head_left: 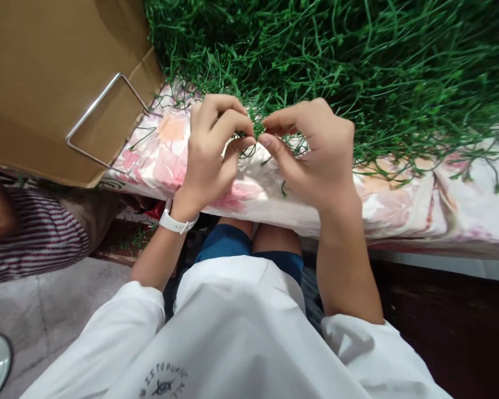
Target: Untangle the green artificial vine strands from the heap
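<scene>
Green sprig directly between left hand and right hand, at fingertips of both, neither nearer; stem curls, long axis unclear. Left grip: thumb and forefinger nearly together, pinching sprig. Right grip: small gap, sprig pinched too. Green heap just beyond, on cloth-covered worktop.

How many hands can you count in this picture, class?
2: the left hand and, facing it, the right hand, both at green stems above the floral cloth. Others may be hidden.
</scene>
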The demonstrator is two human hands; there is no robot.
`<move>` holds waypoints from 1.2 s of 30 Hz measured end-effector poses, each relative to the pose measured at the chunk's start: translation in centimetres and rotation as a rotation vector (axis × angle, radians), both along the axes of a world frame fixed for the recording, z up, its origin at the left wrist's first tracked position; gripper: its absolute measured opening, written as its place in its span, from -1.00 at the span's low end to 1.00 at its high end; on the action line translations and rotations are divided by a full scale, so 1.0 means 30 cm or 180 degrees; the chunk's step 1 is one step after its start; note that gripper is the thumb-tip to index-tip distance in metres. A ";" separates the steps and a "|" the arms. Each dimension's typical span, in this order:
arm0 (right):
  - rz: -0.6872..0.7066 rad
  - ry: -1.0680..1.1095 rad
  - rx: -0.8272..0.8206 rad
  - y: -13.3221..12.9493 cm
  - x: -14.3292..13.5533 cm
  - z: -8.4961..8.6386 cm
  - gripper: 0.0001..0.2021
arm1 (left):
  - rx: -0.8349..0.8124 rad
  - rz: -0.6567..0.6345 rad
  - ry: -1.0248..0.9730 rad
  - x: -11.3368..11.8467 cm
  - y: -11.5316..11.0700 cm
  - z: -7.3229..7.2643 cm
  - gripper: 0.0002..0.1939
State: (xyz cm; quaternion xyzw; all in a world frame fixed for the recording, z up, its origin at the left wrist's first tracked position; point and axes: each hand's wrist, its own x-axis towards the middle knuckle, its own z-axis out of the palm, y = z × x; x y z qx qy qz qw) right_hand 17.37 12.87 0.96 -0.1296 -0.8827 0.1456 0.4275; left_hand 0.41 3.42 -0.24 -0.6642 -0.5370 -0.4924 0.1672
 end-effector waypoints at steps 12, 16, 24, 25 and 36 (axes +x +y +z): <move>-0.0463 0.0165 0.0134 0.015 0.024 -0.016 -0.80 | -0.0111 0.0575 -0.0703 -0.031 -0.040 -0.070 -0.76; -0.0734 0.1510 0.0012 0.058 0.039 -0.029 -0.86 | 0.0126 0.0649 -0.0911 -0.079 -0.041 -0.079 -0.72; -0.1118 0.0633 0.0018 0.047 0.029 -0.030 -0.88 | -0.0079 0.0071 -0.0661 -0.078 -0.043 -0.062 -0.81; -0.1119 0.0467 0.0022 0.042 0.029 -0.027 -0.83 | -0.0126 -0.0030 -0.0578 -0.078 -0.043 -0.061 -0.80; -0.0871 0.0124 0.0125 0.026 0.024 -0.021 -0.80 | -0.0404 0.0242 -0.0466 -0.014 -0.056 -0.017 -0.81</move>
